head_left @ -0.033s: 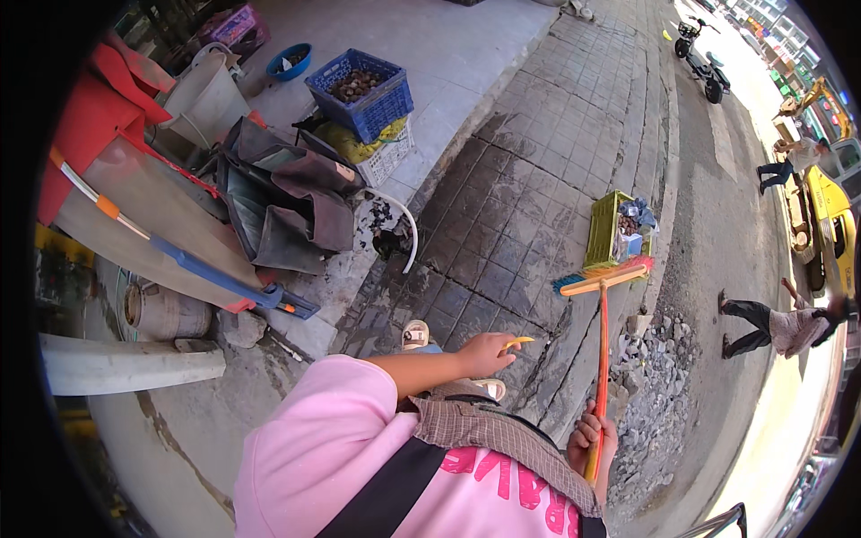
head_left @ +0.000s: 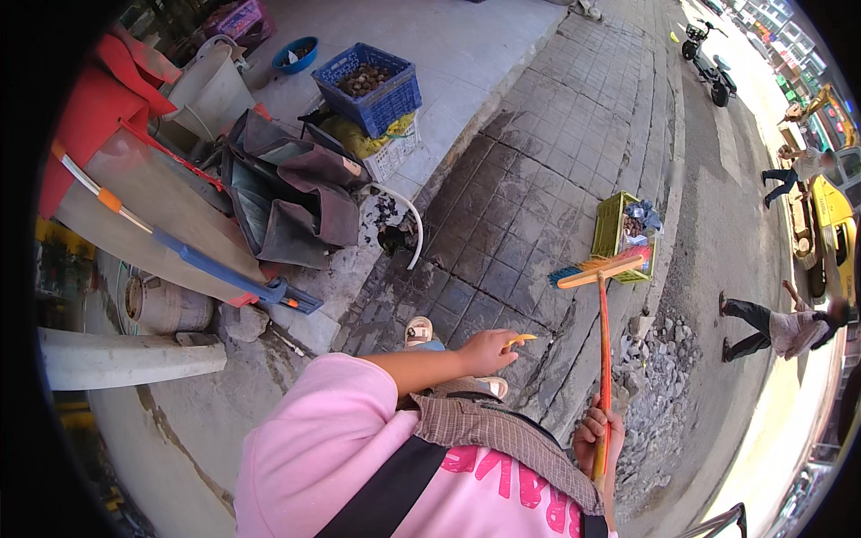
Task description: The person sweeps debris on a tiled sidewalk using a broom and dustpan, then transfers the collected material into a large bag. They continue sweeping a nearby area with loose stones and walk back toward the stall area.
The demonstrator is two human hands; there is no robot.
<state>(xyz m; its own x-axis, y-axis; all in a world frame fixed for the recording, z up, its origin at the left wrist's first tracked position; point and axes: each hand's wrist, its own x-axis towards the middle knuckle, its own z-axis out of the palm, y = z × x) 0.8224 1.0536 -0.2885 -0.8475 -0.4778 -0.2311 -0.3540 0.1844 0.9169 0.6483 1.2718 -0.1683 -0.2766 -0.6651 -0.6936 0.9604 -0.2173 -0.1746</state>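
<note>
My left hand [head_left: 487, 353] is closed in front of my body, and a small, thin yellow piece [head_left: 522, 340] sticks out from between its fingers. What kind of thing the piece is, I cannot make out. On the right, my right hand [head_left: 595, 432] wraps round the lower part of an orange broom handle [head_left: 604, 345]. The broom's wooden head [head_left: 599, 270] is at the far end, with blue, yellow and red bristles beside a yellow-green crate [head_left: 609, 224]. That crate holds brownish bits and bluish plastic. Whether the bristles touch the pavement I cannot tell.
Grey rubble [head_left: 653, 394] lies right of the broom. A blue crate of brown lumps [head_left: 381, 100], a dark open bag [head_left: 296, 193] and a white hose [head_left: 418, 224] stand left. Two people, one walking [head_left: 789, 332], a yellow excavator [head_left: 834, 215] and a scooter [head_left: 715, 72] are on the road.
The broom head has shifted slightly left and away from me relative to the yellow-green crate. My view has moved a little. Both hands keep their hold.
</note>
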